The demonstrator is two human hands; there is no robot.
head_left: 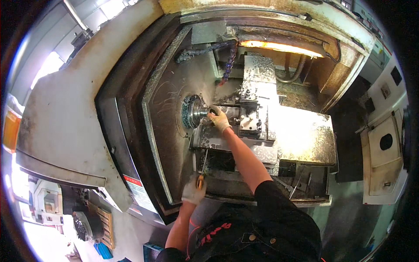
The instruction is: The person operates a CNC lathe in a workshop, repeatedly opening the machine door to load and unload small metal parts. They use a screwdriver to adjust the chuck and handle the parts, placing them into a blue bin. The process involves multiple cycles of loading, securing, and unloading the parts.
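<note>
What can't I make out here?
Head view:
Silver, round metal workpiece: right end hidden behind the white-gloved right hand, so its grip is unclear.
Yellow-and-black tool handle: partly covered by the white-gloved left hand.
Speckled, flat metal cover: surface washed out by glare.
Orange object: cut by the dark lens rim.

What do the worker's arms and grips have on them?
The left grip and right grip each wear a pale, off-white glove reaching about the wrist. The forearms are bare. Above them are black sleeves. I see no cables or markings on the arms.
</note>
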